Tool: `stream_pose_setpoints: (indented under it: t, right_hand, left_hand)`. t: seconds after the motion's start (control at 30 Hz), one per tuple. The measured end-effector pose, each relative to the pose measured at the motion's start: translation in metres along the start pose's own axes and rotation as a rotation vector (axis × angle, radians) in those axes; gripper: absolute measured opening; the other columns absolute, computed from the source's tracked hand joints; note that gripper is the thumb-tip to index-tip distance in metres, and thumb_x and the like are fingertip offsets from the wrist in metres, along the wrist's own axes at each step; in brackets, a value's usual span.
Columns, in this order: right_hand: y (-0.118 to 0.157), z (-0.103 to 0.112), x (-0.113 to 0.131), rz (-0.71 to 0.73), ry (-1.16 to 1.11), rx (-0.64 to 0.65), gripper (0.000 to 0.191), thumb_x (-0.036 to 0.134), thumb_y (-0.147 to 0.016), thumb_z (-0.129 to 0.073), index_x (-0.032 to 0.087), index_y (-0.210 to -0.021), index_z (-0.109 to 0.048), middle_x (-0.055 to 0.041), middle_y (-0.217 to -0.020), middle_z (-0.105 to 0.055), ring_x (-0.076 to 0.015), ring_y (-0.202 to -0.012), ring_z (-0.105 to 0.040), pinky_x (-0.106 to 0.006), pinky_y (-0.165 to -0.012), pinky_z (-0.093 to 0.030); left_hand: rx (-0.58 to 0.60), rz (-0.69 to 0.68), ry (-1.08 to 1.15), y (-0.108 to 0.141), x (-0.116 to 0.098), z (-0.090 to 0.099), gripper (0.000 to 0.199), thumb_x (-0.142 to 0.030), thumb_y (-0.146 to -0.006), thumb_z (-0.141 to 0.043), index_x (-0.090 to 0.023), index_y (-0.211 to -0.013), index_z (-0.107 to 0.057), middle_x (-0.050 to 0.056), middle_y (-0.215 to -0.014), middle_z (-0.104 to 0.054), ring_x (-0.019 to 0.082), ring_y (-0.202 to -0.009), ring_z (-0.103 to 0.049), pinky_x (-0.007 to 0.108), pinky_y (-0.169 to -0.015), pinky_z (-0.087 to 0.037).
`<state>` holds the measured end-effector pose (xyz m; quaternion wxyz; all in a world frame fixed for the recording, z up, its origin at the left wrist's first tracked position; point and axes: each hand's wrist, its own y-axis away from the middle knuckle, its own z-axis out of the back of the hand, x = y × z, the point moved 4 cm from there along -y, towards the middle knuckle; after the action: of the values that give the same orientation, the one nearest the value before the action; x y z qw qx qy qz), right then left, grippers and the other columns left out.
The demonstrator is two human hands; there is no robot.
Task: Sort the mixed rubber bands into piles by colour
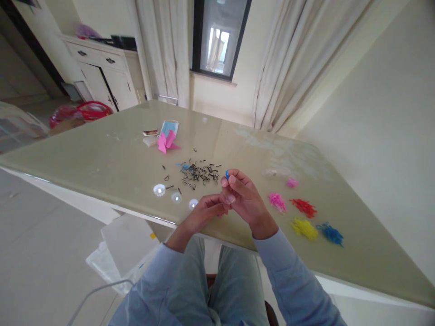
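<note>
My right hand (243, 194) is raised over the table's front edge, thumb and forefinger pinching a small blue piece (227, 174), perhaps a rubber band. Against its lower fingers rests my left hand (209, 210), closed, its fingertips pressed together; whatever they may hold is hidden. Just beyond both hands lies a loose pile of small black bands (200, 173), with a few blue strands (185, 166) in it. To the right are small heaps of bands: pink (277, 202), red (305, 207), yellow (305, 228) and blue (331, 233).
Toward the table's back left lie a pink paper-like piece (167, 141), a blue face mask (169, 127) and a small box (151, 133). A clear plastic bag (277, 172) and a pink clump (292, 182) lie to the right. White sheets (129, 240) are below the front edge.
</note>
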<state>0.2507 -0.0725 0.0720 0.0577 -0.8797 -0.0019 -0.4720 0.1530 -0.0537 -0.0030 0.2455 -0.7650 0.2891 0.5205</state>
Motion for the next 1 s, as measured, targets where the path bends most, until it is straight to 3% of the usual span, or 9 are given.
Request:
stream_pose_setpoints:
  t: [0.3, 0.43, 0.6, 0.73, 0.9, 1.0]
  right_hand:
    - [0.014, 0.006, 0.007, 0.048, -0.029, -0.049, 0.023, 0.037, -0.076, -0.080, 0.024, -0.089, -0.066, 0.0048, -0.077, -0.066, -0.0045, -0.043, -0.043, -0.021, -0.043, -0.043]
    - [0.038, 0.020, 0.019, 0.135, -0.077, -0.147, 0.020, 0.035, -0.077, -0.080, 0.023, -0.087, -0.068, 0.0052, -0.076, -0.062, -0.0027, -0.045, -0.038, -0.019, -0.045, -0.039]
    - [0.095, 0.068, 0.034, 0.281, -0.050, -0.430, 0.019, 0.039, -0.079, -0.078, 0.026, -0.081, -0.064, 0.0060, -0.072, -0.055, -0.0046, -0.045, -0.030, -0.018, -0.042, -0.035]
    - [0.145, 0.114, 0.045, 0.362, 0.084, -0.667, 0.019, 0.040, -0.078, -0.078, 0.026, -0.078, -0.064, 0.0052, -0.074, -0.059, -0.0046, -0.044, -0.030, -0.019, -0.041, -0.036]
    - [0.202, 0.163, 0.069, 0.433, 0.380, -1.019, 0.026, 0.035, -0.067, -0.084, 0.023, -0.086, -0.071, 0.0001, -0.082, -0.071, -0.0048, -0.046, -0.046, -0.020, -0.042, -0.039]
    - [0.230, 0.184, 0.090, 0.484, 0.678, -1.221, 0.034, 0.039, -0.067, -0.083, 0.020, -0.092, -0.072, -0.0034, -0.081, -0.072, -0.0077, -0.047, -0.051, -0.022, -0.043, -0.040]
  left_hand:
    - [-0.041, -0.010, -0.090, 0.002, -0.002, 0.001, 0.030, -0.043, -0.081, -0.070, -0.014, -0.073, -0.065, 0.000, -0.067, -0.058, 0.010, -0.062, -0.048, 0.023, -0.063, -0.038]
    - [-0.064, 0.001, -0.109, 0.004, -0.002, 0.003, 0.028, -0.042, -0.082, -0.069, -0.015, -0.076, -0.067, 0.000, -0.069, -0.060, 0.011, -0.064, -0.050, 0.023, -0.063, -0.039]
    - [-0.097, 0.012, -0.156, 0.007, -0.002, 0.005, 0.028, -0.044, -0.079, -0.070, -0.015, -0.076, -0.068, 0.001, -0.069, -0.062, 0.012, -0.063, -0.050, 0.024, -0.062, -0.040]
    - [-0.093, 0.004, -0.232, 0.008, -0.002, 0.005, 0.027, -0.043, -0.081, -0.069, -0.016, -0.075, -0.067, 0.000, -0.066, -0.060, 0.012, -0.062, -0.049, 0.024, -0.062, -0.040]
    - [-0.063, -0.013, -0.303, 0.008, -0.004, 0.003, 0.026, -0.042, -0.081, -0.069, -0.017, -0.073, -0.067, 0.000, -0.066, -0.058, 0.013, -0.064, -0.050, 0.023, -0.060, -0.040]
    - [-0.077, -0.009, -0.330, 0.008, -0.005, 0.004, 0.023, -0.040, -0.080, -0.069, -0.018, -0.074, -0.068, 0.000, -0.065, -0.058, 0.013, -0.063, -0.050, 0.023, -0.059, -0.041]
